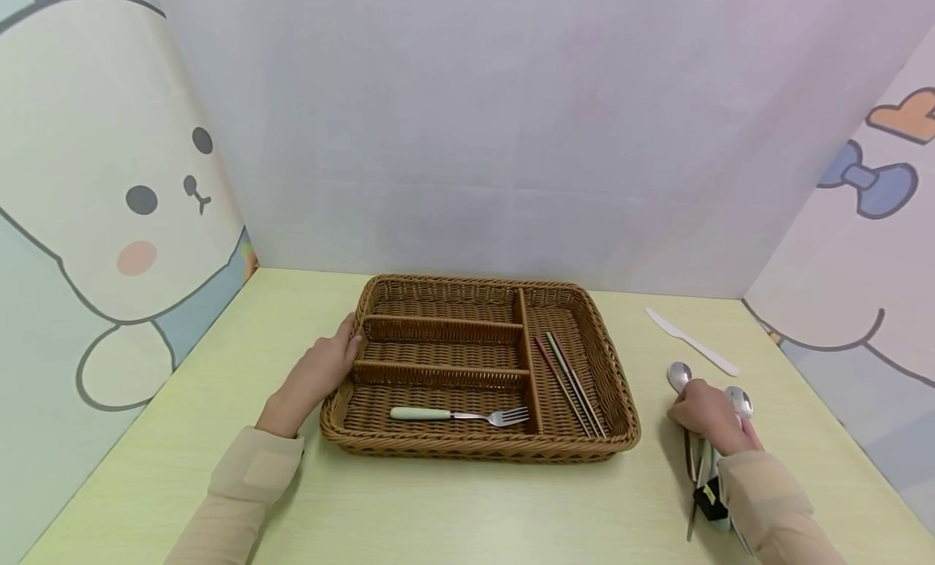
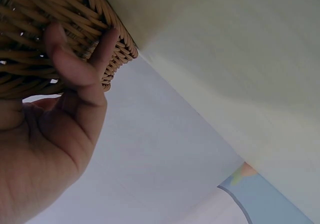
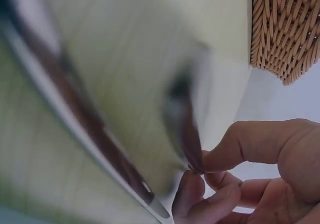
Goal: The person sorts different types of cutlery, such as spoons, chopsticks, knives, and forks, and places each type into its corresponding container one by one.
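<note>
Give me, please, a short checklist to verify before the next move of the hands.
1. Left hand holding the basket at its left side: ok.
2. Right hand pinching a spoon: ok.
3. Spoon's handle free of the other cutlery: cannot tell, hand and sleeve hide part.
4. Fork inside the near left compartment: ok.
5. Chopsticks inside the right compartment: ok.
6. Knife inside the basket: not ok, it lies on the table.

Head view bright, shadows soft; wrist views dimmer, right one's spoon [image 3: 187, 116] blurred.
</note>
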`<state>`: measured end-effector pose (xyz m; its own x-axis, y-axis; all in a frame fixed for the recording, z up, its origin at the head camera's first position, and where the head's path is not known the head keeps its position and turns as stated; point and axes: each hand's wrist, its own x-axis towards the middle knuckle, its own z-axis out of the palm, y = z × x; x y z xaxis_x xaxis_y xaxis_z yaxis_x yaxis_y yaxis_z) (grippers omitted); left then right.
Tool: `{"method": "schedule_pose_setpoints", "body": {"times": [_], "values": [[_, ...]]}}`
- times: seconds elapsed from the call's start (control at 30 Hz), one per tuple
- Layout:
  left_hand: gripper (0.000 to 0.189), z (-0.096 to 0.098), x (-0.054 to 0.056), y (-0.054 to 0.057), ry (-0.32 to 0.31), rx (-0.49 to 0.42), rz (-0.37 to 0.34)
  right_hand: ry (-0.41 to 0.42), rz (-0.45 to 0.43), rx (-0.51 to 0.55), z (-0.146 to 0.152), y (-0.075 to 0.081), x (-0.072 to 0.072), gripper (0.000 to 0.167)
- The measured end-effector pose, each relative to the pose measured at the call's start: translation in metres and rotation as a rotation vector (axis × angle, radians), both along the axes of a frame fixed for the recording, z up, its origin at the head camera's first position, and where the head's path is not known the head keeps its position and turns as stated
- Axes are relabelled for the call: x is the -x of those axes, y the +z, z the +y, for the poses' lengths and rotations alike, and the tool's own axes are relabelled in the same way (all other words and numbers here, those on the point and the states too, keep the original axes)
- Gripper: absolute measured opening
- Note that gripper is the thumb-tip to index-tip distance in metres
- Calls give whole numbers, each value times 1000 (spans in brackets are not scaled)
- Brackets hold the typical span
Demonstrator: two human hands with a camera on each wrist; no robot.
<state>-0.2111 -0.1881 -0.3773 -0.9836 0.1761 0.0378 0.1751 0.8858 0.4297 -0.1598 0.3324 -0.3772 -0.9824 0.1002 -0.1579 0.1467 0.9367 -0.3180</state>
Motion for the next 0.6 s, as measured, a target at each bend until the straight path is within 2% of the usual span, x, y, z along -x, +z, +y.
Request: {"method": "schedule_pose_setpoints", "body": {"times": [0.2, 0.6], "values": [[53, 0, 0, 0, -6, 4, 11, -1, 21, 23, 0, 2, 1, 7], [53, 0, -1, 0, -10, -2, 13, 22, 79, 92, -3, 8, 2, 9]]}}
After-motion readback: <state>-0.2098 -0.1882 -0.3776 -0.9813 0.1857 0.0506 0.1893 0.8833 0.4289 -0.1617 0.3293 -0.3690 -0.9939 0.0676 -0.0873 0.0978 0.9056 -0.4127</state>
